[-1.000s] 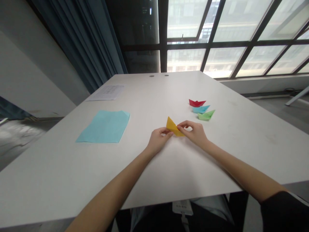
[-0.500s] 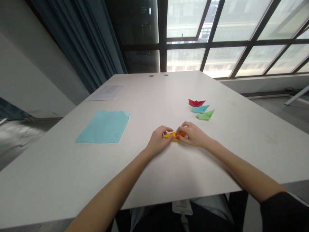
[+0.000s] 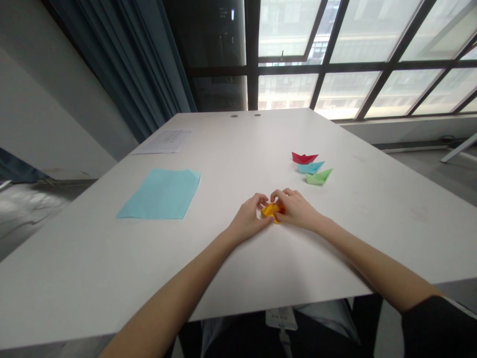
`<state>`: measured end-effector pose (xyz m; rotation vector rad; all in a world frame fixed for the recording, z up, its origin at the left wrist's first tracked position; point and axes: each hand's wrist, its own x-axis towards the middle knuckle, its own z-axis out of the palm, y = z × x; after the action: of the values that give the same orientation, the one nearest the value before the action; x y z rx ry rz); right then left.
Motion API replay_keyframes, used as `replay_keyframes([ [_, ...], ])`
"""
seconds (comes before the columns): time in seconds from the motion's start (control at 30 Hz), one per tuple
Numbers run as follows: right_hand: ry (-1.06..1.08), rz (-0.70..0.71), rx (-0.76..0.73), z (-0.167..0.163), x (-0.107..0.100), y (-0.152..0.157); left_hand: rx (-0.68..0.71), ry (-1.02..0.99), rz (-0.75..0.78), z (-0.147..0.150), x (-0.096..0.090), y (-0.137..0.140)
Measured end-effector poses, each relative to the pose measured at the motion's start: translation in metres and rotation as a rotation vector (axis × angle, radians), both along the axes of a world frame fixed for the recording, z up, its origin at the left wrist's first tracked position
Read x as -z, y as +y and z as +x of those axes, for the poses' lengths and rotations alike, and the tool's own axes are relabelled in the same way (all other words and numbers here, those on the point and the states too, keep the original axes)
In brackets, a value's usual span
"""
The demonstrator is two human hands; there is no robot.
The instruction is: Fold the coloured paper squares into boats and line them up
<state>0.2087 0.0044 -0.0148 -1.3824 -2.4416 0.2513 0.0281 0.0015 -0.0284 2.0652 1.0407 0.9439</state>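
A small folded piece of yellow-orange paper (image 3: 269,209) is held low over the white table between both hands. My left hand (image 3: 249,215) curls around its left side, thumb along the near edge and fingertips at the far edge. Gripping the right side, my right hand (image 3: 294,209) covers part of the paper with its fingers and thumb. Beyond my right hand lie three folded paper boats: a green one (image 3: 318,177) nearest, a light blue one (image 3: 310,167) behind it, and a red one (image 3: 304,158) farthest.
On the left of the white table (image 3: 223,164) lies a flat light blue cloth or paper sheet (image 3: 160,195). Farther back is a printed paper sheet (image 3: 164,141). A blue curtain (image 3: 126,59) and windows stand behind the table.
The yellow-orange paper has turned and looks shorter and more bunched between my hands. My left fingers and thumb have shifted slightly right, and my right fingers have shifted along the paper.
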Motion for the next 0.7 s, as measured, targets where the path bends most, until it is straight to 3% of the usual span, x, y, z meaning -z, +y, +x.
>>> replay_keyframes([
  [0.4,-0.036,0.031,-0.055,-0.0006,-0.0002,-0.0009,-0.004,0.075,-0.037,0.0005,-0.0043,-0.0009],
  [0.7,-0.062,-0.008,-0.008,-0.0028,-0.0026,-0.0012,-0.019,0.051,-0.049,0.0008,-0.0014,-0.0001],
])
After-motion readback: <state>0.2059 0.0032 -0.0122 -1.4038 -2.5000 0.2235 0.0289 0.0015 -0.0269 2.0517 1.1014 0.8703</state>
